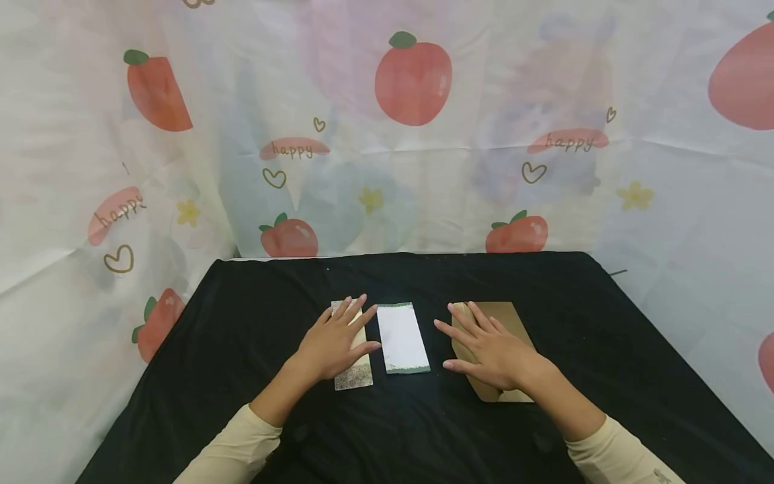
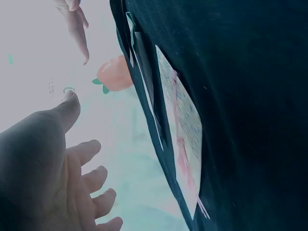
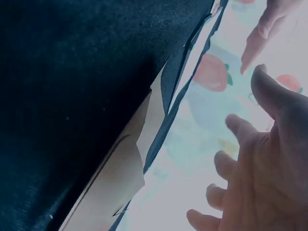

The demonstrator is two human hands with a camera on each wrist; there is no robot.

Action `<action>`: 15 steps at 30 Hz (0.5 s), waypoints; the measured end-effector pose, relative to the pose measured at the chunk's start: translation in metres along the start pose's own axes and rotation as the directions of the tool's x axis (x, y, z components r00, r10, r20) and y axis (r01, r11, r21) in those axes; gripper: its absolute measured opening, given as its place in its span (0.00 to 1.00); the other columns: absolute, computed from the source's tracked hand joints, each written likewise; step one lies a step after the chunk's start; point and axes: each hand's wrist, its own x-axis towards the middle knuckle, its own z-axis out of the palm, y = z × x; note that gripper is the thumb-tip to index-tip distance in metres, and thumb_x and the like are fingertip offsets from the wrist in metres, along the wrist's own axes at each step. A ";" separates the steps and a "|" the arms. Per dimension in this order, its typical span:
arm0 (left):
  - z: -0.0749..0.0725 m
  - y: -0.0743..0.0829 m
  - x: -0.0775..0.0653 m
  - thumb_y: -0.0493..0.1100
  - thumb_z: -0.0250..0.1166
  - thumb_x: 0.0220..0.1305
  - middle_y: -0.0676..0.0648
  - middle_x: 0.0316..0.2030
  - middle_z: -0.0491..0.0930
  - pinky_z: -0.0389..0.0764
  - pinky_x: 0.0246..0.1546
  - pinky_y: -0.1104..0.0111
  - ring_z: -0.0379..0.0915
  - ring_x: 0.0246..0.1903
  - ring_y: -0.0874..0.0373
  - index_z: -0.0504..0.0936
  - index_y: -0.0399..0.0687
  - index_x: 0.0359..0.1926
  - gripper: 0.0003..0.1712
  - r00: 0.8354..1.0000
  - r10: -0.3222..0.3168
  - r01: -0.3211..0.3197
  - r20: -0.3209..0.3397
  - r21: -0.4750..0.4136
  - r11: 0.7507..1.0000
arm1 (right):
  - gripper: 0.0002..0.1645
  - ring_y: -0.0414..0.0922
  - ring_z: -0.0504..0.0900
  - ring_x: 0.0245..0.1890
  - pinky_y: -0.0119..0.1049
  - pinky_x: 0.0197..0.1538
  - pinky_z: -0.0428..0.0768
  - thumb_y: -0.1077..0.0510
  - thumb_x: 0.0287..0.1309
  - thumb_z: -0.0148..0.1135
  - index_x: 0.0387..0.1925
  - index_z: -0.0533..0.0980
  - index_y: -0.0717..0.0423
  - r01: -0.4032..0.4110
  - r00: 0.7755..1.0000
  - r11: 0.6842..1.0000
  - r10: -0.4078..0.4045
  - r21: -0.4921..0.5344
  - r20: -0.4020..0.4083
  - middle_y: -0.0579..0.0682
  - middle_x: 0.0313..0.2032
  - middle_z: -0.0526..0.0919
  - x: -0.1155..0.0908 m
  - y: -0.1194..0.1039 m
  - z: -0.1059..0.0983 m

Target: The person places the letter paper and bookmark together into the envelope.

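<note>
My left hand (image 1: 334, 344) is held with its fingers spread over a narrow, cream patterned card (image 1: 353, 378) that has a grey floral lower end. The left wrist view shows a gap between hand and card, and a pink cord with a tassel (image 2: 183, 161) along the card like a bookmark's. Just right of it lies a white paper pad (image 1: 404, 339) with green-edged ends. My right hand (image 1: 494, 351), fingers also spread, hovers over a brown paper envelope (image 1: 504, 317), partly covering it. In the right wrist view the envelope's folded flap (image 3: 155, 110) stands slightly raised. Neither hand holds anything.
A black cloth (image 1: 387, 430) covers the table under all three items. Behind and at both sides hangs a pale curtain (image 1: 447, 175) printed with red fruit, hearts and "happy" labels.
</note>
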 end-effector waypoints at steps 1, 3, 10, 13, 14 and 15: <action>0.001 0.002 0.002 0.67 0.51 0.76 0.44 0.80 0.50 0.48 0.75 0.45 0.43 0.78 0.44 0.58 0.55 0.81 0.42 1.000 0.005 -0.005 0.005 -0.005 1.000 | 0.47 0.64 0.41 0.79 0.70 0.72 0.51 0.24 0.71 0.46 0.82 0.56 0.40 -0.014 1.000 1.000 0.014 -0.003 0.015 0.54 0.82 0.45 0.000 0.001 0.000; 0.002 0.006 0.008 0.67 0.52 0.76 0.44 0.80 0.50 0.49 0.75 0.45 0.44 0.78 0.44 0.59 0.54 0.81 0.41 1.000 0.016 -0.016 0.012 -0.019 1.000 | 0.48 0.66 0.41 0.79 0.71 0.71 0.51 0.24 0.71 0.47 0.81 0.57 0.43 -0.028 0.999 1.000 0.028 0.005 0.037 0.56 0.81 0.46 0.000 0.001 -0.001; 0.009 0.026 0.031 0.67 0.51 0.78 0.45 0.81 0.49 0.53 0.74 0.46 0.45 0.78 0.44 0.59 0.55 0.81 0.41 0.995 0.073 -0.072 0.067 -0.015 0.997 | 0.46 0.72 0.43 0.76 0.77 0.67 0.51 0.31 0.71 0.57 0.79 0.61 0.49 -0.107 0.987 0.993 0.101 0.041 0.122 0.62 0.80 0.49 -0.006 0.000 -0.009; 0.013 0.035 0.040 0.66 0.51 0.78 0.45 0.80 0.51 0.55 0.74 0.47 0.48 0.78 0.45 0.59 0.54 0.81 0.40 0.991 0.101 -0.102 0.091 0.002 0.995 | 0.47 0.71 0.41 0.77 0.77 0.67 0.50 0.32 0.70 0.59 0.80 0.59 0.48 -0.156 0.975 0.988 0.150 0.020 0.164 0.62 0.80 0.48 -0.009 0.002 -0.011; 0.014 0.038 0.043 0.65 0.51 0.78 0.45 0.80 0.51 0.56 0.74 0.48 0.48 0.78 0.45 0.60 0.54 0.81 0.39 0.989 0.110 -0.110 0.097 0.003 0.994 | 0.48 0.71 0.41 0.77 0.77 0.67 0.51 0.32 0.69 0.59 0.80 0.60 0.49 -0.174 0.970 0.985 0.169 0.016 0.177 0.62 0.80 0.48 -0.011 0.000 -0.014; 0.016 0.041 0.046 0.65 0.51 0.79 0.45 0.80 0.52 0.56 0.74 0.48 0.49 0.77 0.46 0.60 0.55 0.81 0.39 0.988 0.118 -0.119 0.103 0.009 0.993 | 0.48 0.71 0.41 0.77 0.77 0.67 0.50 0.31 0.69 0.59 0.80 0.59 0.48 -0.182 0.967 0.983 0.177 0.012 0.183 0.62 0.80 0.48 -0.012 0.002 -0.014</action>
